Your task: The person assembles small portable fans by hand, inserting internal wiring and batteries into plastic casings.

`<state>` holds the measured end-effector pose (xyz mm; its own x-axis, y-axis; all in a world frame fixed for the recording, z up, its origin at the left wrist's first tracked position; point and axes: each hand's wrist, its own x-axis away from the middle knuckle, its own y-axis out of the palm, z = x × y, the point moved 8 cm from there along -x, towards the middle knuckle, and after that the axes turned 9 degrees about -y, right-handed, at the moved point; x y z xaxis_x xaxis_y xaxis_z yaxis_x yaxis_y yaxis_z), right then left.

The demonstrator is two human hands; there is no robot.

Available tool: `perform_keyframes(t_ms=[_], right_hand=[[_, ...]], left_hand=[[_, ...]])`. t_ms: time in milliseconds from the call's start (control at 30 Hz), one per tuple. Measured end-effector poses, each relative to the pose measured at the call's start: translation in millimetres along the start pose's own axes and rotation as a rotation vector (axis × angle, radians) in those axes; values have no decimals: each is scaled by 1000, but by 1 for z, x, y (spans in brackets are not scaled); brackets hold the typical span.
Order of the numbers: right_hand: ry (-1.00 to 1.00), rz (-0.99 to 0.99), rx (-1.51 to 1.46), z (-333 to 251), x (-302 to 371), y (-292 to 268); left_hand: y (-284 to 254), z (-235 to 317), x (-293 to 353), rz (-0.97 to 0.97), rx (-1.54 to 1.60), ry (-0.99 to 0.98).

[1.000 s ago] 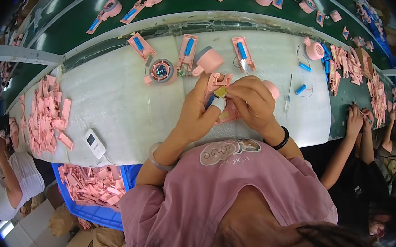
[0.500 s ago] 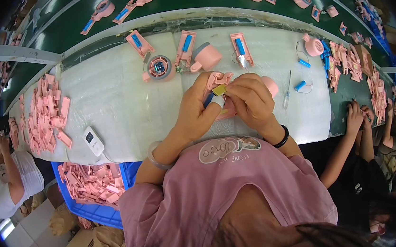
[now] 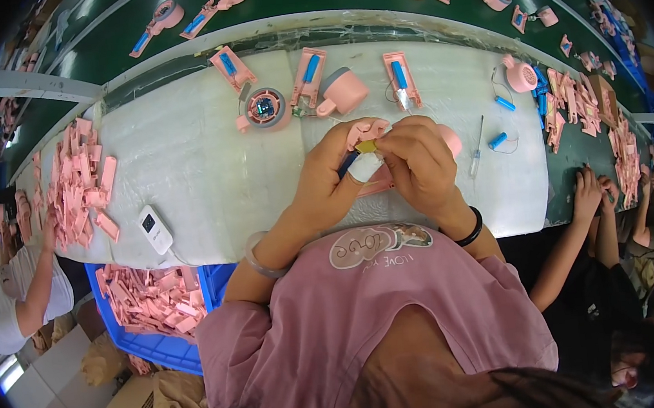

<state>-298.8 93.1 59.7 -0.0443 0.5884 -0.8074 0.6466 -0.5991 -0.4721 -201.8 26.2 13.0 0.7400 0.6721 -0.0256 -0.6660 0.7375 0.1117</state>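
Note:
My left hand (image 3: 323,174), its thumb wrapped in white, grips a pink plastic housing (image 3: 367,132) with a dark blue part beside the palm. A small yellow piece (image 3: 367,146) shows at the housing, just above that thumb. My right hand (image 3: 421,159) is closed, its fingertips pinched against the yellow piece's right side; whatever lies between them is hidden. Beyond my hands lie a pink round fan head (image 3: 267,109) with a grey rim, another pink head (image 3: 345,92) on its side, and a pink handle half (image 3: 400,79) holding a blue battery.
Pink handle parts are heaped at the left (image 3: 81,188) and in a blue crate (image 3: 151,343). A white device (image 3: 155,230) lies near the front edge, a screwdriver (image 3: 477,146) at the right. A green conveyor (image 3: 284,3) carries fan parts. A co-worker's hands (image 3: 589,190) are at the right.
My hands have shifted slightly, and the yellow piece is tilted flatter and more covered. Fan parts on the conveyor moved a little left. A co-worker's arm at the left now reaches to the pink heap.

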Motion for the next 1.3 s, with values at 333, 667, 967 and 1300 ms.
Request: perform_keyframes(t_ms=[333, 667, 967, 1300], right_hand=[[-76, -111, -44, 3, -5, 2], [-73, -155, -61, 5, -5, 6], [-34, -106, 19, 1, -8, 13], [41, -95, -13, 23, -19, 21]], left_hand=[[-2, -2, -1, 12, -25, -32], [-3, -3, -1, 39, -75, -46], [-14, 3, -3, 145, -183, -7], [-35, -8, -16, 224, -47, -121]])
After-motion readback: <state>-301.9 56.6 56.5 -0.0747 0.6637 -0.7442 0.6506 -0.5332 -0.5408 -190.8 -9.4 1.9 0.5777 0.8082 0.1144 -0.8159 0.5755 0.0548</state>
